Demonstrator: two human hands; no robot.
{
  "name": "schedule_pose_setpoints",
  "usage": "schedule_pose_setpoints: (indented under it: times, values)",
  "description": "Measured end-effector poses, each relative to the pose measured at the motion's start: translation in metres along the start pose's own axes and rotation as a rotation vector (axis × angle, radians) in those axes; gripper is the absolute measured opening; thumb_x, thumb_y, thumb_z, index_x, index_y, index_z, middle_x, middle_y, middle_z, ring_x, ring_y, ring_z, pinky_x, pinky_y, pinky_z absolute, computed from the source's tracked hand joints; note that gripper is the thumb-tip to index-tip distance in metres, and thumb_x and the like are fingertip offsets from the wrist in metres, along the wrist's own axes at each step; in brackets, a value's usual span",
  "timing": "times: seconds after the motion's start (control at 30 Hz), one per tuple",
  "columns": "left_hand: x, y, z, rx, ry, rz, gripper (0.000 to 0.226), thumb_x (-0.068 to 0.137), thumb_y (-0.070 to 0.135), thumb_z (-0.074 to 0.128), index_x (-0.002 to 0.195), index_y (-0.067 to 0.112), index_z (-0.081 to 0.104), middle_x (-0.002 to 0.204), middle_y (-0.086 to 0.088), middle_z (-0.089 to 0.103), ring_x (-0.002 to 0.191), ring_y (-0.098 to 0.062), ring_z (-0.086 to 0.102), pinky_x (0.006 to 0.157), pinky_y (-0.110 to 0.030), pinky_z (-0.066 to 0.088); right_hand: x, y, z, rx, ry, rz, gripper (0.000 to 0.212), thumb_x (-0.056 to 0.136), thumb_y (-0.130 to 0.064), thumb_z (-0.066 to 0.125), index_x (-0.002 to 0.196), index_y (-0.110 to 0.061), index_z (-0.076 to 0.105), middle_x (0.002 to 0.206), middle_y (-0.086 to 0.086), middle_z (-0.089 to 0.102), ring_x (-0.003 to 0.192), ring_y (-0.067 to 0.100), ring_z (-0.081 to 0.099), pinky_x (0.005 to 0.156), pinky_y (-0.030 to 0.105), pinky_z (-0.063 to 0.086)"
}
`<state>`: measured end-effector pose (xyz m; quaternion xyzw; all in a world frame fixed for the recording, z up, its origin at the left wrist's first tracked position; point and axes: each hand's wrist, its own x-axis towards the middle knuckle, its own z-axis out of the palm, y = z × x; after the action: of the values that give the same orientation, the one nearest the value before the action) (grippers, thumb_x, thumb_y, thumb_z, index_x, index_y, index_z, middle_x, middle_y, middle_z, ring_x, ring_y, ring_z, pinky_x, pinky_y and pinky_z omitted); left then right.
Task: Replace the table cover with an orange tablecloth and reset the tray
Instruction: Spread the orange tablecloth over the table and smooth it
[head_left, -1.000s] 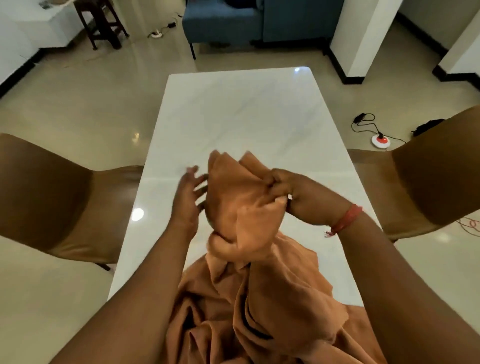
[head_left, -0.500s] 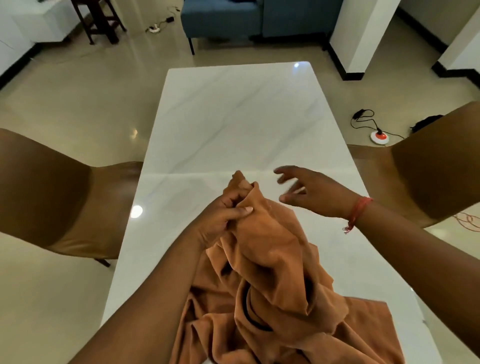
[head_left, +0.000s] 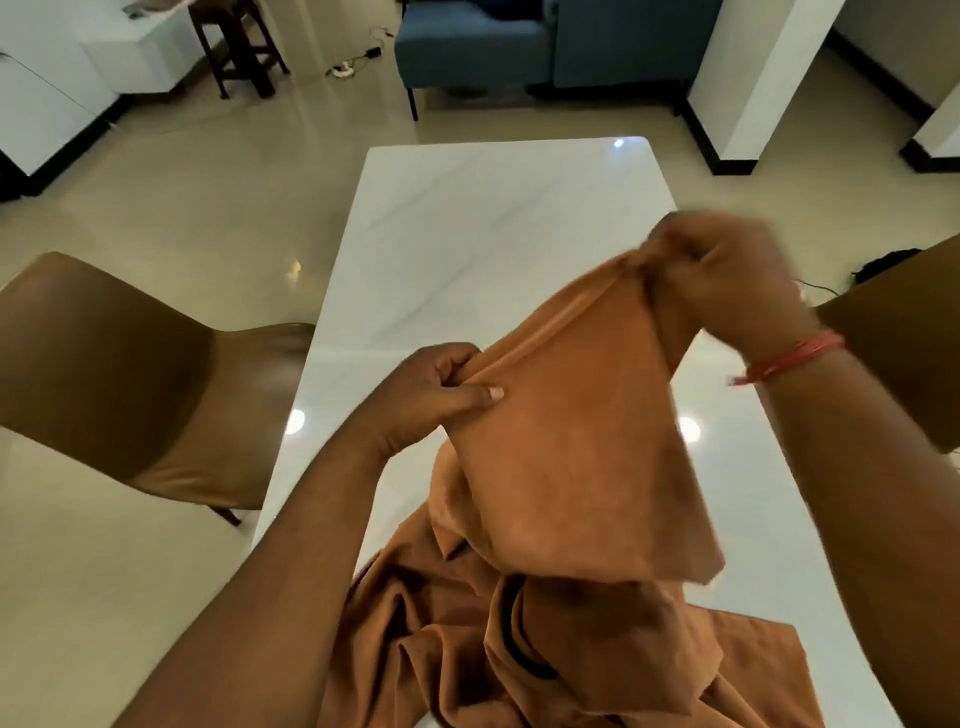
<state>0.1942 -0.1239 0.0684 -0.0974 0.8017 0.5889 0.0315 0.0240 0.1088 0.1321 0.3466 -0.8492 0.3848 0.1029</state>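
Orange tablecloth (head_left: 561, 467) edge taut between pinching left hand (head_left: 431, 395) and right hand (head_left: 727, 280).

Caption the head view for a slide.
Both hands, left hand and right hand, stretch an orange tablecloth edge above the marble table.

head cam | looks forward-down | close over table (head_left: 467, 249) near end

Crumpled orange tablecloth (head_left: 566, 467), edge lifted taut
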Motion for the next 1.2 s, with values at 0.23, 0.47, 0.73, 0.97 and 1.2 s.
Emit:
schedule_pose_setpoints:
  times: [0.23, 0.47, 0.73, 0.97, 1.2]
  values:
    - [0.000, -0.005, -0.031, 0.172, 0.328, -0.013, 0.016, 0.084, 0.034, 0.075, 0.083, 0.018, 0.070, 0.075, -0.001, 0.068, 0.072, -0.012, 0.064, 0.068, -0.034, 0.050, 0.032, 0.015, -0.055, -0.012, 0.500, 0.218, 0.051, 0.089, -0.065, 0.055, 0.088, -0.015, 0.061, 0.089, 0.013, 0.064, 0.078, 0.027, 0.062, 0.069, 0.042, 0.055]
    - [0.010, 0.025, -0.006, 0.254, 0.583, 0.138, 0.033, 0.090, 0.034, 0.066, 0.066, 0.020, 0.048, 0.059, 0.009, 0.048, 0.060, -0.009, 0.046, 0.060, -0.025, 0.037, -0.028, -0.051, 0.006, 0.335, -0.001, 0.150, 0.007, 0.094, -0.016, 0.066, 0.088, -0.016, 0.062, 0.062, 0.019, 0.059, 0.050, 0.026, 0.055, 0.048, 0.025, 0.048]
    - [-0.004, 0.057, 0.019, 0.210, 0.152, 0.258, 0.013, 0.090, 0.020, 0.069, 0.095, 0.031, 0.066, 0.086, 0.018, 0.068, 0.084, 0.007, 0.062, 0.072, -0.006, 0.041, -0.044, -0.070, 0.047, 0.159, -0.549, 0.123, 0.017, 0.084, -0.030, 0.063, 0.099, -0.037, 0.058, 0.078, -0.020, 0.061, 0.072, -0.013, 0.058, 0.069, 0.015, 0.046]
    - [-0.030, 0.018, -0.019, 0.305, 0.009, -0.038, 0.021, 0.086, 0.035, 0.071, 0.076, 0.020, 0.061, 0.071, 0.003, 0.059, 0.068, -0.011, 0.057, 0.069, -0.033, 0.043, -0.011, -0.026, -0.016, 0.159, 0.199, 0.368, 0.017, 0.083, -0.011, 0.050, 0.089, -0.020, 0.063, 0.079, 0.007, 0.067, 0.066, 0.021, 0.064, 0.059, 0.041, 0.056]
    - [-0.037, -0.001, -0.034, -0.018, 0.639, -0.066, 0.013, 0.089, 0.032, 0.062, 0.077, 0.031, 0.068, 0.075, 0.015, 0.069, 0.072, 0.000, 0.062, 0.074, -0.032, 0.051, -0.013, -0.029, -0.028, 0.148, 0.060, 0.248, 0.036, 0.091, -0.020, 0.067, 0.125, -0.020, 0.054, 0.085, -0.013, 0.053, 0.074, -0.007, 0.054, 0.072, 0.014, 0.048]
